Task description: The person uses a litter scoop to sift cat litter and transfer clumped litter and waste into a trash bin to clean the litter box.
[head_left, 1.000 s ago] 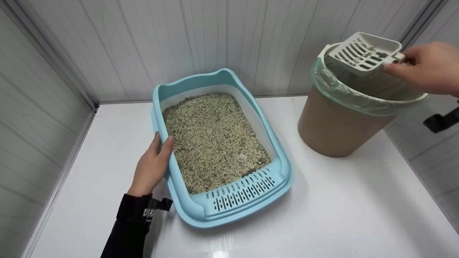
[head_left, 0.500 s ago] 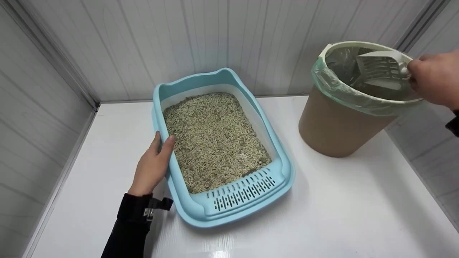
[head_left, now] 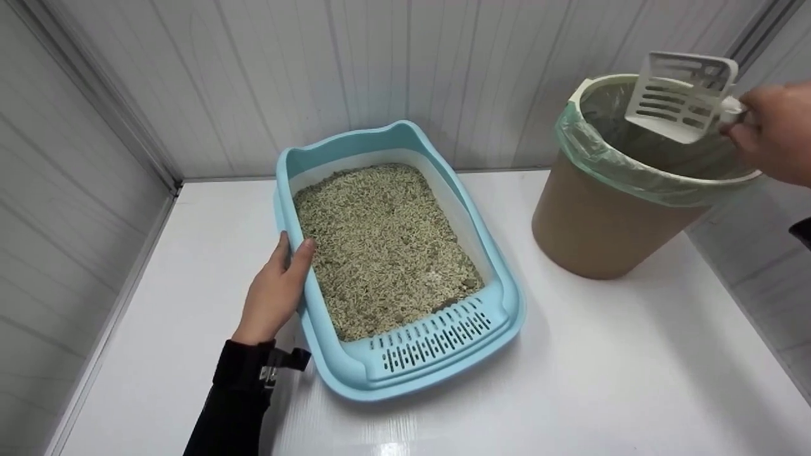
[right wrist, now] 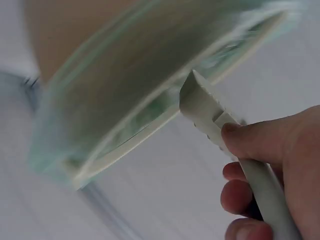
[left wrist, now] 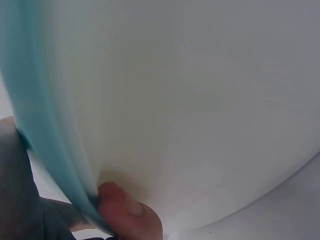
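A blue litter box (head_left: 507, 278) filled with grainy cat litter (head_left: 380, 247) sits at an angle on the white surface. My left hand (head_left: 272, 291) grips its left rim, thumb over the top and fingers along the outside. In the left wrist view the thumb (left wrist: 130, 212) presses against the pale inner wall. At the right, my right hand (head_left: 782, 133) holds a white slotted litter scoop (head_left: 671, 104) by its handle above the bin's mouth. The scoop is tilted, and no clumps show on it. In the right wrist view fingers curl round the handle (right wrist: 267, 200).
The brown bin (head_left: 602, 221) stands right of the litter box, with a pale green bag (head_left: 589, 149) folded over its rim. Grey panelled walls (head_left: 393, 63) rise behind and on both sides. A few darker lumps lie near the box's slotted front ledge (head_left: 437, 342).
The scoop held clumps over the bin, then was tipped down into its mouth, and is now raised above the rim without them. My left hand keeps its grip on the litter box.
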Demonstrator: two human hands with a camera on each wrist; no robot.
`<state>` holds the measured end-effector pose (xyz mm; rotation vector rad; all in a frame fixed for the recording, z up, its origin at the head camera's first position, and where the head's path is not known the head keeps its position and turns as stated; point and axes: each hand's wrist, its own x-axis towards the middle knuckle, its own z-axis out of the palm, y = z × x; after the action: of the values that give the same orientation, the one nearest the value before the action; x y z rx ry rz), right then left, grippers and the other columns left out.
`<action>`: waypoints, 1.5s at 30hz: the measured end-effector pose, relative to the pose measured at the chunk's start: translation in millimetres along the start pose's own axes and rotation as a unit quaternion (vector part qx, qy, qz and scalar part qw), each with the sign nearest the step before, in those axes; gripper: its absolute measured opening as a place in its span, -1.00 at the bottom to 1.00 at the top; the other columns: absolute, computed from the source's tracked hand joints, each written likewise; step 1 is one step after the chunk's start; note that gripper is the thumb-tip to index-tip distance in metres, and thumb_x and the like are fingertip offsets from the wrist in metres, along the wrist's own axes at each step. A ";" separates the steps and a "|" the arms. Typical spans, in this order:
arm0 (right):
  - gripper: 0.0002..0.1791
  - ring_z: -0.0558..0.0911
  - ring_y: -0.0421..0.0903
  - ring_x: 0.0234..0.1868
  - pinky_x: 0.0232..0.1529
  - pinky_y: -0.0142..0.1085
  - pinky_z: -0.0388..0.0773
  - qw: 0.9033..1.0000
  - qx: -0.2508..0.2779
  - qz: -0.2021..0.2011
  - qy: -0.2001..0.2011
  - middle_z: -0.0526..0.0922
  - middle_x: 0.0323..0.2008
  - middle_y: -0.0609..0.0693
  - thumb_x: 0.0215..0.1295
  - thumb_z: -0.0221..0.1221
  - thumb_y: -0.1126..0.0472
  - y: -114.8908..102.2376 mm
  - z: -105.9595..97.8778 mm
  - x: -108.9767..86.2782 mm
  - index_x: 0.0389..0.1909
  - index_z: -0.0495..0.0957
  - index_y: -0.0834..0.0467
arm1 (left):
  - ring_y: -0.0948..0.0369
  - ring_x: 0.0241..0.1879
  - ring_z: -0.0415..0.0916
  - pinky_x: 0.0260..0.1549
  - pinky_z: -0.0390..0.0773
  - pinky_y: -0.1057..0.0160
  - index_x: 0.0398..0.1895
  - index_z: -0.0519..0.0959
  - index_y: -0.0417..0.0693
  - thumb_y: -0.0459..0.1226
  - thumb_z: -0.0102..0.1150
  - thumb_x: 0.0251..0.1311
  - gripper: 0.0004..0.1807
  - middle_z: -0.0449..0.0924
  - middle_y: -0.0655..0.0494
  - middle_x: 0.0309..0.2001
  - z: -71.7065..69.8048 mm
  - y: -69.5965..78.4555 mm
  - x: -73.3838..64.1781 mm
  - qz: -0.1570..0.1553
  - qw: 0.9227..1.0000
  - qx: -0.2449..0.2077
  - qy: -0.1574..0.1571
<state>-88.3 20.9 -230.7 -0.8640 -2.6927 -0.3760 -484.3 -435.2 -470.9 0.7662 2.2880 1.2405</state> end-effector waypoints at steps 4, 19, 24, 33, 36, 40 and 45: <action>-0.55 0.51 0.31 -0.54 -0.50 0.06 0.29 0.999 0.046 0.013 0.000 0.58 -0.49 0.44 0.58 0.30 0.14 -32.2 -20.2 -3.6 0.04 0.56 0.54 | -0.26 0.47 0.45 0.40 0.45 -0.28 0.88 -0.21 0.07 0.59 -0.24 0.50 0.20 0.05 -0.34 0.75 3.1 2.8 0.2 -0.001 1.000 -0.001 -0.001; -0.70 0.62 0.03 -0.43 -0.47 -0.03 0.60 0.943 0.058 -0.133 -0.299 0.66 -0.40 0.04 0.61 0.26 -0.02 -252.0 33.7 11.4 -0.21 0.71 0.14 | -0.29 0.55 0.36 0.39 0.49 -0.30 0.88 -0.21 0.05 0.62 -0.25 0.47 0.23 0.03 -0.33 0.76 13.0 8.0 3.6 -0.011 1.000 -0.003 -0.001; -0.68 0.55 -0.11 -0.56 -0.55 -0.21 0.52 0.907 0.015 -0.147 -0.395 0.60 -0.50 -0.02 0.47 0.17 0.32 -277.7 64.4 21.8 -0.55 0.50 0.05 | -0.27 0.55 0.38 0.40 0.47 -0.28 0.88 -0.20 0.06 0.62 -0.25 0.46 0.23 0.05 -0.33 0.75 19.4 10.8 2.6 -0.008 1.000 -0.007 -0.003; -0.46 0.32 -0.09 -0.53 -0.46 -0.21 0.30 0.894 0.025 -0.153 -0.421 0.42 -0.49 -0.02 0.68 0.13 0.26 -306.5 112.5 41.4 -0.66 0.35 0.03 | -0.27 0.49 0.43 0.38 0.49 -0.28 0.88 -0.21 0.06 0.62 -0.23 0.47 0.23 0.05 -0.35 0.75 15.2 8.4 -1.2 -0.007 1.000 -0.011 -0.005; -0.51 0.31 -0.06 -0.46 -0.41 -0.19 0.32 0.907 0.045 -0.157 -0.388 0.46 -0.45 0.00 0.64 0.10 0.34 -311.2 134.1 47.3 -0.63 0.38 0.05 | -0.27 0.49 0.43 0.38 0.48 -0.29 0.88 -0.21 0.08 0.60 -0.23 0.48 0.21 0.04 -0.35 0.75 12.8 7.9 -2.6 -0.010 1.000 -0.007 -0.002; -0.53 0.34 -0.04 -0.45 -0.37 -0.16 0.36 0.921 0.089 -0.138 -0.353 0.50 -0.48 0.00 0.67 0.14 0.29 -309.3 161.7 54.3 -0.60 0.44 0.06 | -0.25 0.58 0.34 0.44 0.44 -0.28 0.88 -0.22 0.09 0.59 -0.22 0.49 0.19 0.00 -0.30 0.77 15.7 8.6 -2.7 -0.009 1.000 -0.010 -0.011; -0.55 0.43 0.01 -0.42 -0.27 -0.11 0.49 0.937 0.126 -0.091 -0.313 0.66 -0.40 0.07 0.60 0.21 0.29 -306.8 193.9 68.5 -0.61 0.46 0.06 | -0.26 0.60 0.30 0.43 0.44 -0.30 0.87 -0.18 0.04 0.58 -0.19 0.49 0.20 0.01 -0.29 0.77 23.2 7.9 -1.2 -0.002 1.000 -0.017 -0.010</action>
<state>-362.0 -120.6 -434.5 -0.7519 -3.3114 0.2636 -467.4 -418.0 -475.9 0.7577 2.2454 1.2616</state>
